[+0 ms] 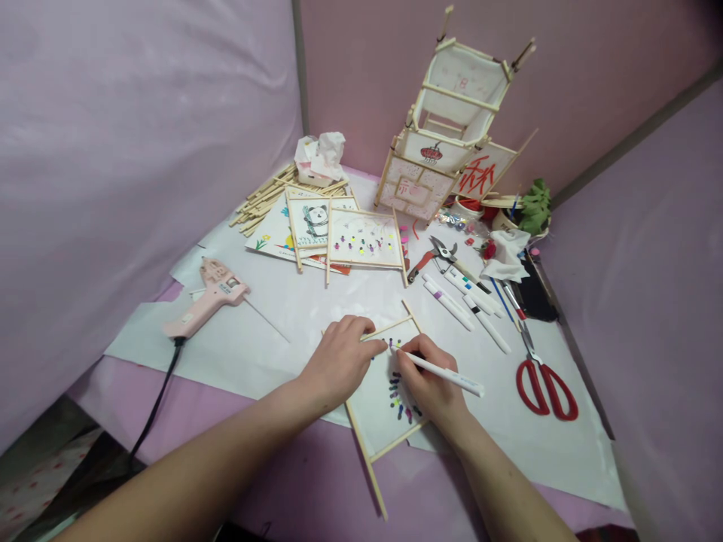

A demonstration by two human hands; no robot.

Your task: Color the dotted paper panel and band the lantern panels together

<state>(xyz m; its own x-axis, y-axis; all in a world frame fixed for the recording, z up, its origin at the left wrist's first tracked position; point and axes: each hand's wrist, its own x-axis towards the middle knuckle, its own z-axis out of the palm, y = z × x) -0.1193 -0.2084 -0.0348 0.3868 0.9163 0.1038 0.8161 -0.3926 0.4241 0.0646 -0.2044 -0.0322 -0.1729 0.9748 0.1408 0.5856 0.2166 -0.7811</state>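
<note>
A framed white panel (373, 414) with thin wooden sticks along its edges lies at the front middle, turned at an angle. Small purple, dark and yellow marks form a curve on it. My right hand (432, 376) is closed around a white marker (452, 376), whose tip is at the marks near the panel's far edge. My left hand (342, 361) rests on the panel's left part, fingers partly curled and thumb pointing toward the marker tip. Nothing shows in its grasp. Part of the marks is hidden behind my right hand.
At left lies a pink glue gun (208, 297) with a black cord. Behind are two decorated panels (364, 237), wooden sticks (265, 199) and a tall stick-framed structure (432, 143). On the right are pruning shears (432, 256), several markers (449, 301) and red-handled scissors (545, 384).
</note>
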